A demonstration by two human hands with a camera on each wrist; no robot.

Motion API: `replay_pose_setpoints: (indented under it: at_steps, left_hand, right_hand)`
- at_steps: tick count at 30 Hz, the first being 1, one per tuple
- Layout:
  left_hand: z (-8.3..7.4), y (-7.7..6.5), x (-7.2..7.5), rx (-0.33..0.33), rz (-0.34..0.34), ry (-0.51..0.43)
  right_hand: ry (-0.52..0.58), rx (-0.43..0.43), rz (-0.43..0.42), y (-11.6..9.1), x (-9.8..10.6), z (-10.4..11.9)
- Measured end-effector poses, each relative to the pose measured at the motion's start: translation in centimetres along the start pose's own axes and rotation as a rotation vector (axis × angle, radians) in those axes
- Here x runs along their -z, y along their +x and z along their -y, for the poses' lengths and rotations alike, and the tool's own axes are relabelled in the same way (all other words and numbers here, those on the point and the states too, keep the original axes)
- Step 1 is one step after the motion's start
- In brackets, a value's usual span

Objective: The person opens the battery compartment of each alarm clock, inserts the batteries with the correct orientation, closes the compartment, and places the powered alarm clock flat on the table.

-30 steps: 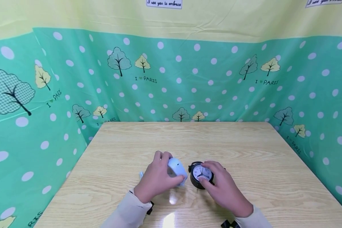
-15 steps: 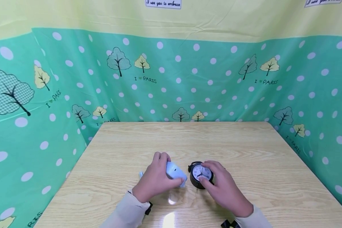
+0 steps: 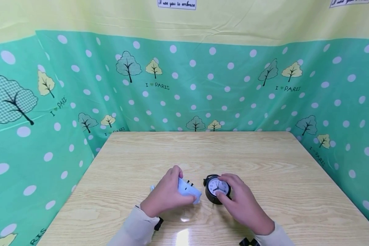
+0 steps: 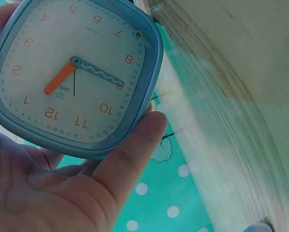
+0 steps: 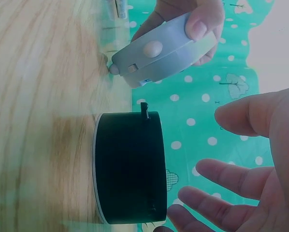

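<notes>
My left hand (image 3: 163, 195) grips a light blue square clock (image 3: 186, 192) by its rim, thumb on the near side. In the left wrist view its white dial (image 4: 38, 43) has orange numerals and an orange hour hand. In the head view its casing shows, with two small black pegs on top. A round black alarm clock (image 3: 214, 184) lies face up on the table to its right. Over that clock's dial hovers my right hand (image 3: 239, 201), fingers spread. The right wrist view shows these fingers (image 5: 222, 176) apart from the black casing (image 5: 130, 169).
A pale blue stick-like thing (image 3: 152, 188) pokes out from behind the left hand, mostly hidden. The wood-grain table (image 3: 203, 150) is bordered by a green and yellow printed curtain (image 3: 160, 112). Black wrist gear (image 3: 158, 223) shows under the left sleeve.
The left hand has turned the blue clock, so its dial no longer shows in the head view and two black pegs appear. The right hand and black clock stay put.
</notes>
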State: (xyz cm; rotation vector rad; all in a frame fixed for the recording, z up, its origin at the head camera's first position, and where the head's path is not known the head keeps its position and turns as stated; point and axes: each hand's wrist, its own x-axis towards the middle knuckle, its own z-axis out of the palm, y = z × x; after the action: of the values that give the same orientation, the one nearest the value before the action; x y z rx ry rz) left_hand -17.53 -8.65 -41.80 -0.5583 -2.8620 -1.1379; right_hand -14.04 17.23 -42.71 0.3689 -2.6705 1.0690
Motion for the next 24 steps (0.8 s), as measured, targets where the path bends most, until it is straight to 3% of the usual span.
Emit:
replay_pose_setpoints:
  at_steps: [7,24]
  left_hand:
    - [0.41,0.01,0.15,-0.002,0.029,-0.020]
    - [0.97,0.00,0.08,-0.089,0.081,-0.024]
  right_hand:
    - [-0.007,-0.003,0.008,0.03,-0.01,-0.09]
    - [-0.016,0.021,0.023,-0.08,0.04,-0.20]
